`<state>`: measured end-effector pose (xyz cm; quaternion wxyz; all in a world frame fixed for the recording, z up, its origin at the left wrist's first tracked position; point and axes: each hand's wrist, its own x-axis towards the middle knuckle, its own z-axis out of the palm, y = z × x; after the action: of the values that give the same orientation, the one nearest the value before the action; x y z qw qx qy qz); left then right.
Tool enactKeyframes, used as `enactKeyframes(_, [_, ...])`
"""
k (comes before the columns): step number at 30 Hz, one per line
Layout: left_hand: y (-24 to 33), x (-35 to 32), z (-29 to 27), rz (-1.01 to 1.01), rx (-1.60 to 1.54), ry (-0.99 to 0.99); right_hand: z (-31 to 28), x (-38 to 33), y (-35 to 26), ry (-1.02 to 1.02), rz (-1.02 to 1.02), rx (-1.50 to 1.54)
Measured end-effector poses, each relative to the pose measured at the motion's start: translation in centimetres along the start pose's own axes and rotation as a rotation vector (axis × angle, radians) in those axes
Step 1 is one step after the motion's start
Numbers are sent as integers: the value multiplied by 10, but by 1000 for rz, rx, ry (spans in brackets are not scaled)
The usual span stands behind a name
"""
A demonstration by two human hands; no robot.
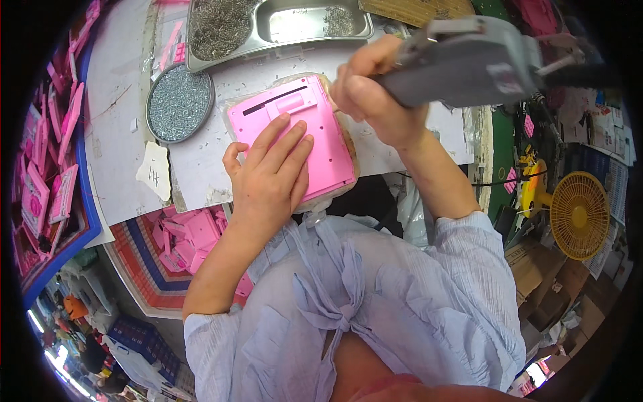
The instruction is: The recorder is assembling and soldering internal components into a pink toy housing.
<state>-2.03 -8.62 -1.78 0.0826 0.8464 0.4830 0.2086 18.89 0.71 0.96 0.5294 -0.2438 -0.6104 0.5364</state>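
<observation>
- Head view: the flat pink plastic rectangular casing [295, 137] lies back-side up on a brownish pad [343, 134] near the front edge of the white worktable [120, 114], just ahead of the person's chest. Its long axis runs from the front edge away toward the far side of the table, tilted a little to the left at the far end, where a dark slot and a raised pink tab sit.
- The left hand [271, 174] lies flat on the casing's near half, fingers spread and pointing toward the far end, pressing it down; nothing is clasped in it.
- The right hand [375, 94] hovers at the casing's far right corner, clenched round the handle of a grey powered screwdriver [469, 60], whose body stretches off to the right. Its tip is hidden behind the fist, so whether it touches the casing I cannot tell.
- The right hand, with the tool, is nearer the far right corner; the left covers the near end.
- A round metal dish of small silver screws [179, 102] sits just left of the casing, a steel compartment tray [315, 30] with more screws at the table's far edge.
- Further pink casings fill a woven basket [144, 268] below the front edge, and a blue bin [77, 194] at the left.
</observation>
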Motion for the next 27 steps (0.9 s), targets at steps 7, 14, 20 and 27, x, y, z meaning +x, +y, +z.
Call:
enactKeyframes(7, [1,0,3,7,-27,11,6,-55,-19,-72,29,-184])
enactKeyframes(14, [-41,45,0,-90,-20,221,4,-39,-59,8,8,-37])
enactKeyframes(20, [-75,-25,-63,-179,-315,455,-10,4,-80,-112,-139,201])
enactKeyframes(27, [-152,-413,54,-1632,-477,1289,-26,24,-55,-32,-22,232])
